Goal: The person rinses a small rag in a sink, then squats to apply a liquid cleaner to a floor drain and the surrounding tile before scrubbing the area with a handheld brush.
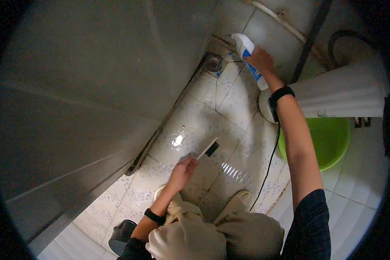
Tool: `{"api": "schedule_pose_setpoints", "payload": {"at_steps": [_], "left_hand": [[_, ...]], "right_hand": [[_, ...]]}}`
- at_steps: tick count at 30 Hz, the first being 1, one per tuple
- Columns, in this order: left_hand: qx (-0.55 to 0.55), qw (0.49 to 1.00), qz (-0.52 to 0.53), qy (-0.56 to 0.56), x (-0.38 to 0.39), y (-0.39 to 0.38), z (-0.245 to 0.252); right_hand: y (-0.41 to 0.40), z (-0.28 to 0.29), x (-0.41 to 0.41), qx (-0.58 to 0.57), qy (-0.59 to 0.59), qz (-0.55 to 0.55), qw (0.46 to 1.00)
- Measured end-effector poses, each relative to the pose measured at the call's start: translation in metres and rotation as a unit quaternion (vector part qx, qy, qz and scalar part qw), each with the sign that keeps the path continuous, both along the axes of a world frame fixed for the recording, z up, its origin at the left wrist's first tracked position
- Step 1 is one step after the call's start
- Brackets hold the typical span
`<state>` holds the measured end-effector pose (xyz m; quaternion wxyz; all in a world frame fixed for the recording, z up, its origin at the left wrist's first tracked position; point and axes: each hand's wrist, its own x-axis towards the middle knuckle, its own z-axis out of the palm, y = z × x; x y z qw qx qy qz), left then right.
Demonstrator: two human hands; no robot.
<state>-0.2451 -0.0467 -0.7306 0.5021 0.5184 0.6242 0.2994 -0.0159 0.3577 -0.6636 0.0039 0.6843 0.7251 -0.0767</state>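
My left hand [184, 169] holds a white-handled brush [212, 148] with dark bristles, above the wet patterned tiles in front of my feet. Farther off, my right hand [261, 60] is closed around a white spray bottle [258, 79] with a blue label, which tilts with its white head towards the upper left. The bottle is just right of a round floor drain [214, 63] at the corner of a dark-edged panel. Blue bits lie beside the drain. Each wrist wears a black band.
A large grey panel [94, 71] rises on the left. At right, a green basin [331, 143] sits partly under a white fixture [338, 91]. A black cord [270, 162] runs down past my right arm. A dark container [122, 235] stands at lower left. A pale pipe [279, 20] crosses the top.
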Motion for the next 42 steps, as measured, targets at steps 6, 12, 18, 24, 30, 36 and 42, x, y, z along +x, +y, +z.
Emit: {"api": "schedule_pose_setpoints", "payload": {"at_steps": [6, 12, 18, 24, 30, 36, 42], "left_hand": [[-0.084, 0.996, 0.028, -0.027, -0.003, 0.005, -0.003], [-0.007, 0.992, 0.065, -0.105, 0.004, -0.004, -0.037], [-0.017, 0.998, -0.037, -0.042, 0.021, 0.018, 0.002], [0.004, 0.999, -0.043, -0.029, 0.023, 0.011, -0.004], [-0.059, 0.996, -0.063, -0.026, 0.014, 0.006, 0.006], [-0.036, 0.998, 0.004, -0.043, 0.004, -0.001, -0.006], [-0.046, 0.998, -0.054, -0.001, 0.007, 0.002, -0.003]], "right_hand": [[-0.003, 0.005, 0.028, 0.039, -0.185, 0.06, 0.98], [-0.028, 0.051, 0.038, 0.051, -0.241, 0.113, 0.963], [-0.063, 0.083, 0.027, -0.091, -0.315, 0.11, 0.938], [-0.101, 0.078, 0.026, -0.034, -0.34, 0.156, 0.927], [-0.167, 0.05, 0.084, -0.004, -0.271, 0.084, 0.959], [-0.255, 0.049, 0.115, -0.056, -0.211, 0.008, 0.976], [-0.326, 0.064, 0.13, -0.112, -0.148, -0.117, 0.976]]}}
